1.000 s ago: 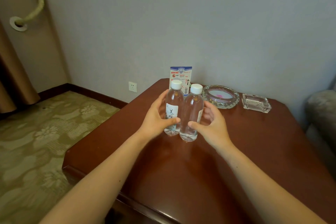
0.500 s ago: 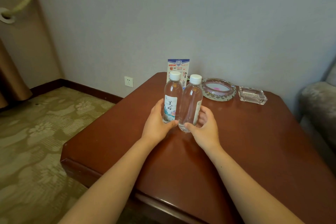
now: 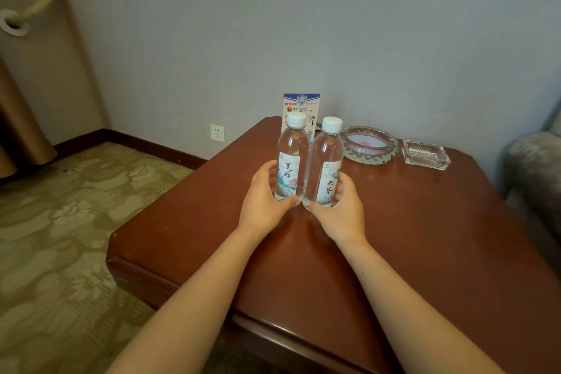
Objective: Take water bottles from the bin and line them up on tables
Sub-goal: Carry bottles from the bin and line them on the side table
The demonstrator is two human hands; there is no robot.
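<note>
Two clear water bottles with white caps stand upright, side by side and touching, on the dark red-brown table [image 3: 425,237]. My left hand [image 3: 262,197] wraps the lower part of the left bottle [image 3: 292,158], whose label faces me. My right hand [image 3: 343,206] holds the base of the right bottle [image 3: 326,164], its label turned toward me. The bin is out of view.
Behind the bottles a blue-and-white card [image 3: 301,106] stands against the wall. A round glass ashtray [image 3: 368,145] and a square glass dish [image 3: 425,155] sit at the table's back. A grey armchair [image 3: 537,173] is at the right, patterned carpet [image 3: 60,222] at the left.
Both hands slid down to the bottles' lower parts. The right bottle has been turned so its label faces me. The bottles stay together on the table.
</note>
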